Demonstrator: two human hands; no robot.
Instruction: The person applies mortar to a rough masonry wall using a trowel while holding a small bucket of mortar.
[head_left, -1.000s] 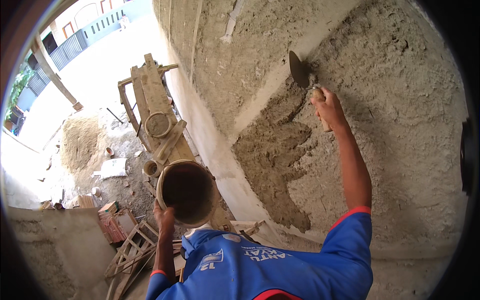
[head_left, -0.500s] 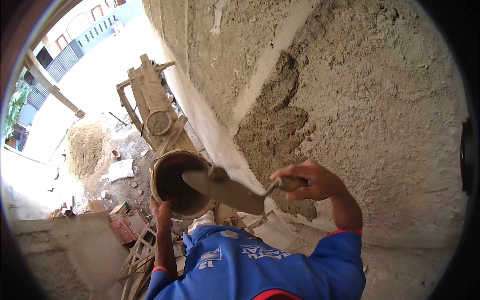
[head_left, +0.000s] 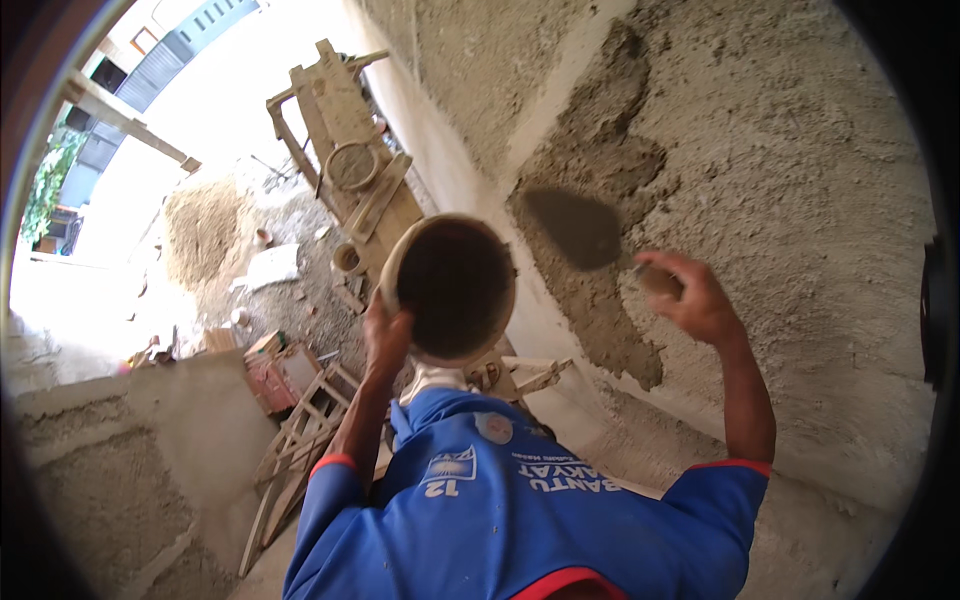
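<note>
My left hand [head_left: 390, 335] grips the rim of a mortar-stained bucket [head_left: 503, 300] with a dark interior, held in front of my body. To its right my right hand [head_left: 690, 300] is closed on the wooden handle of a trowel [head_left: 577, 228], whose blurred blade is in front of the wall's dark, wet mortar patch [head_left: 620, 340]. Whether the blade touches the wall is unclear. Rough grey plaster [head_left: 780, 200] surrounds the wet patch, with a paler band above it.
A plank scaffold [head_left: 330, 100] with a round container [head_left: 352, 165] runs along the wall below me. A sand pile [head_left: 200, 225], white sack [head_left: 272, 264], reddish tiles [head_left: 290, 380] and wooden frames lie lower left. A concrete ledge [head_left: 130, 470] is at my left.
The trowel came down from the upper wall to the bucket, then moved back rightward and up to before the wet patch. The bucket now sits higher and further right in the view.
</note>
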